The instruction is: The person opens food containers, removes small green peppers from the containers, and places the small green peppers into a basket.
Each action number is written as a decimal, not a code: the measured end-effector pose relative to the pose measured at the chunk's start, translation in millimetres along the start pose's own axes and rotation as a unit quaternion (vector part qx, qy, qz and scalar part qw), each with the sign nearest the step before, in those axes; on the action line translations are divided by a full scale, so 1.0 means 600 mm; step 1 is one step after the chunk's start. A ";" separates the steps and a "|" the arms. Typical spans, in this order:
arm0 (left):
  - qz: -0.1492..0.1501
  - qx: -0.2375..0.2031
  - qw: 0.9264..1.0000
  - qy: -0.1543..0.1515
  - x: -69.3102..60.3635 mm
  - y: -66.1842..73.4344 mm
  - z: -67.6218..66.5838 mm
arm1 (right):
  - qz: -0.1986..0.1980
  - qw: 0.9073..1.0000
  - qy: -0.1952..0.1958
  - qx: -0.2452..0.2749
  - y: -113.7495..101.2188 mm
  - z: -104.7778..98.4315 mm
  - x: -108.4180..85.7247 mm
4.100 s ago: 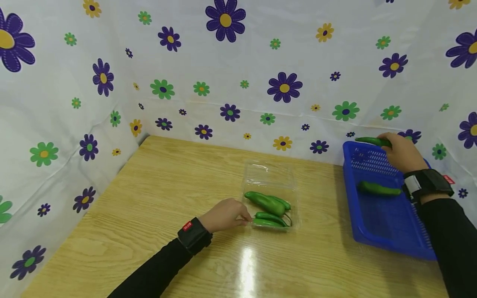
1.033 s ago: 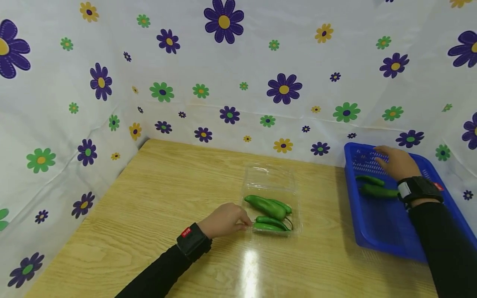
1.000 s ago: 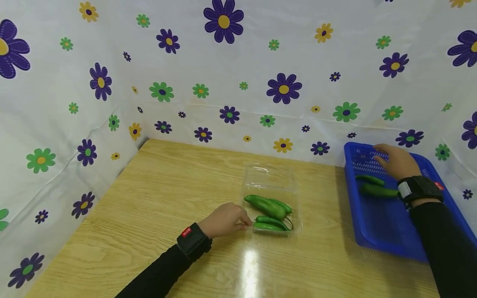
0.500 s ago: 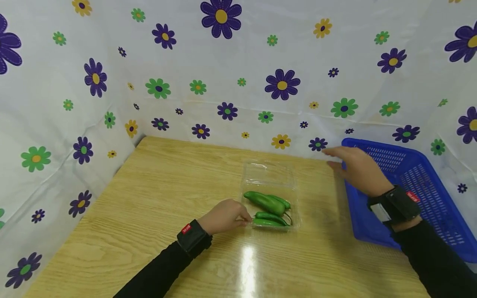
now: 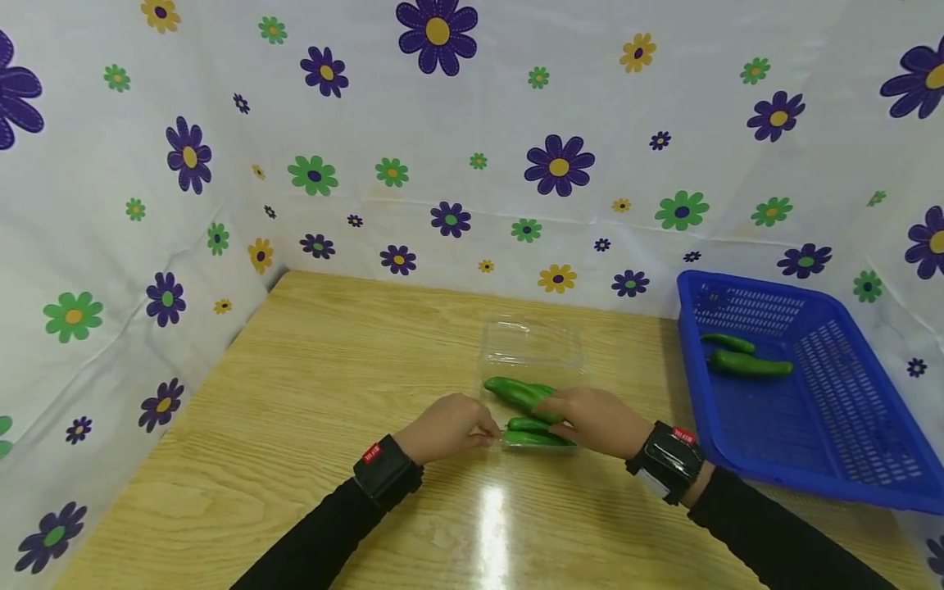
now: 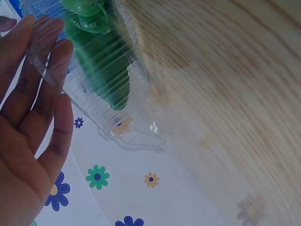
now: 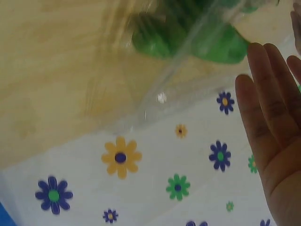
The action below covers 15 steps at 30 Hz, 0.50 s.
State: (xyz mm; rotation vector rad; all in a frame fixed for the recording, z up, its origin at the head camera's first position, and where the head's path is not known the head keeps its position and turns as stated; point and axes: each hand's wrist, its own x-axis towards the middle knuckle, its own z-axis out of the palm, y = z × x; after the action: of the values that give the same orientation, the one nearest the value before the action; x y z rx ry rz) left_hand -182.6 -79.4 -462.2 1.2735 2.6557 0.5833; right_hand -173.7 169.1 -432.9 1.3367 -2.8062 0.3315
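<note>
A clear plastic clamshell box lies with its lid folded back on the table, holding several green chili peppers. My left hand pinches the box's near left corner; in the left wrist view a green pepper shows through the ribbed plastic. Over the box's right side, my right hand reaches in, its thumb and fingers at the stem end of the largest chili pepper and hiding part of it. In the right wrist view its fingers look straight beside the green peppers.
To the right stands a blue plastic basket with perforated walls. Inside it lie a thick green pepper and a thinner pepper. A white flower-print sheet backs the wooden table.
My right hand let go of the thinner pepper inside the basket, then came back left, without it, to the peppers in the box. The left hand kept its hold on the box.
</note>
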 end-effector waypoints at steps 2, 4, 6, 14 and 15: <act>-0.003 0.000 1.000 -0.002 0.000 0.000 0.000 | 0.002 1.000 -0.017 0.013 -0.001 0.010 0.005; -0.005 -0.001 1.000 -0.003 0.000 -0.001 -0.001 | 0.005 0.999 -0.033 0.028 0.000 0.019 0.010; -0.007 -0.001 1.000 -0.004 -0.001 -0.001 -0.001 | 0.011 0.998 -0.049 0.040 0.000 0.023 0.015; -0.008 -0.004 1.000 -0.004 0.001 -0.002 0.003 | 0.012 0.993 -0.094 0.064 0.001 0.037 0.031; -0.007 -0.003 1.000 -0.003 0.001 -0.002 0.004 | 0.010 0.993 -0.098 0.066 0.001 0.039 0.032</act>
State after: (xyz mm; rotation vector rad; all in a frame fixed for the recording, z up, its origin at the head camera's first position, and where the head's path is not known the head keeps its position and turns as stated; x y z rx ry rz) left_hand -183.4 -78.9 -464.7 1.2514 2.6538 0.5838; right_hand -184.7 149.9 -453.7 1.4413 -3.0073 0.4140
